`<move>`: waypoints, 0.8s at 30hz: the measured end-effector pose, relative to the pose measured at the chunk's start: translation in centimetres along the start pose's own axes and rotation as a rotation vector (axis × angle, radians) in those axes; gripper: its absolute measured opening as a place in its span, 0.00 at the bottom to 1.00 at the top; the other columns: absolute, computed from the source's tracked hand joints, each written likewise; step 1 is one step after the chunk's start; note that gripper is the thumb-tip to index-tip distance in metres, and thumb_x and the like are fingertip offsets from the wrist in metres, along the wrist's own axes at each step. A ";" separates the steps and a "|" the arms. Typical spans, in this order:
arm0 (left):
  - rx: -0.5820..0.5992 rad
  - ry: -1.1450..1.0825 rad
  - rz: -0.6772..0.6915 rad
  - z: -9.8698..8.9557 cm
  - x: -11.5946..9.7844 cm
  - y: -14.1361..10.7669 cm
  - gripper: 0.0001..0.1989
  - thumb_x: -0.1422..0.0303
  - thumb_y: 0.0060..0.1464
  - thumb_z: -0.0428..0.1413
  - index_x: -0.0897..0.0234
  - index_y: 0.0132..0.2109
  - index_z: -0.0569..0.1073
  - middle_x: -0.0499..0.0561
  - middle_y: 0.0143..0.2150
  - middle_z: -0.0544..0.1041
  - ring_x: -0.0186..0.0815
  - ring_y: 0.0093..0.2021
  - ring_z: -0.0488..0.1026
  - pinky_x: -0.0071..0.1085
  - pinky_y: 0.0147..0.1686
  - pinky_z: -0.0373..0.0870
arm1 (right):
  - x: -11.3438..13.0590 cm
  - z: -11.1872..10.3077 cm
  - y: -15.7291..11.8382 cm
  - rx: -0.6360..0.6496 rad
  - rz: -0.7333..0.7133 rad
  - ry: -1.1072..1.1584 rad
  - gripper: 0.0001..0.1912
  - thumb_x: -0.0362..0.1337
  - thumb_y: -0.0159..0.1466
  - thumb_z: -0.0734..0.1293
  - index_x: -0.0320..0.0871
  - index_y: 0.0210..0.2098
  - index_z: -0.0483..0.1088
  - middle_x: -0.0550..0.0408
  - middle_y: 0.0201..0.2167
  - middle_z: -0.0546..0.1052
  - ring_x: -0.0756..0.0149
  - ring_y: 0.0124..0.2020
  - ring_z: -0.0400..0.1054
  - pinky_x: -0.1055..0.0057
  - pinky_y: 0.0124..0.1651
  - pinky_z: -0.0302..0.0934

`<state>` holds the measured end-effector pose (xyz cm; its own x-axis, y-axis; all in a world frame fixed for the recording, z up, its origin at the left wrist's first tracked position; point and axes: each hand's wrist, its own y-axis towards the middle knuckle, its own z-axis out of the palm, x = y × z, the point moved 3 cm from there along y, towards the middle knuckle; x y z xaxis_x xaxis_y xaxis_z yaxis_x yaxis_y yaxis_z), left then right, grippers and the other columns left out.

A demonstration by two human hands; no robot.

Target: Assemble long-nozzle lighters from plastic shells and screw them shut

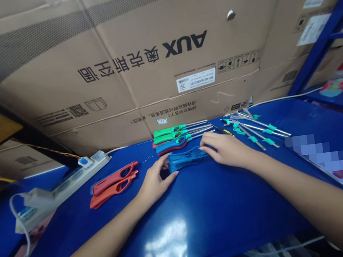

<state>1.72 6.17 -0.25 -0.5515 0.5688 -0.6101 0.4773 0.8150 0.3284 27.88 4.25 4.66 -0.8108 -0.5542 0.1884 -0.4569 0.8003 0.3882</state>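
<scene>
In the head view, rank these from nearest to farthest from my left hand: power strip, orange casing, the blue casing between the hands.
1. Blue casing: its near end is in the left hand.
2. Orange casing: on the table, left of that hand.
3. Power strip: farther left, beyond the orange casing.

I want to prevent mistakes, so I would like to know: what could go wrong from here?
The hollow blue plastic casing might slip, as the left hand grips one end and the right hand pinches near the other. The right hand could perhaps knock the thin silver metal tubes with green plastic pieces, which lie loose nearby on the glossy blue table.
</scene>
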 end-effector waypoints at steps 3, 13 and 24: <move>-0.002 -0.001 0.006 0.0 0.2 0.0 0.23 0.63 0.58 0.60 0.61 0.60 0.71 0.52 0.40 0.78 0.38 0.39 0.76 0.35 0.44 0.75 | 0.1 0.3 -0.1 0.162 -0.005 0.063 0.08 0.37 0.70 0.63 0.43 0.35 0.72 0.53 0.36 0.76 0.64 0.35 0.71 0.69 0.35 0.58; -0.005 0.020 0.168 -0.7 -2.1 -0.5 0.15 0.67 0.63 0.55 0.61 0.56 0.72 0.56 0.52 0.77 0.41 0.51 0.73 0.41 0.54 0.70 | 0.5 0.4 -0.2 0.330 0.023 0.009 0.18 0.51 0.68 0.65 0.43 0.31 0.70 0.56 0.34 0.75 0.68 0.30 0.67 0.71 0.31 0.52; 0.114 0.066 0.314 -0.1 -2.1 -0.7 0.13 0.70 0.64 0.54 0.60 0.55 0.75 0.54 0.50 0.80 0.41 0.52 0.75 0.41 0.54 0.71 | -10.6 -4.0 -2.1 0.182 0.922 -0.413 0.21 0.41 0.66 0.62 0.37 0.54 0.70 0.32 0.54 0.71 0.40 0.54 0.67 0.54 0.47 0.65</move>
<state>2.47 4.48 0.87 -0.4068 0.7993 -0.4423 0.7025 0.5832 0.4079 38.88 7.48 5.50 -0.9216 0.3881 0.0057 0.3867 0.9167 0.1006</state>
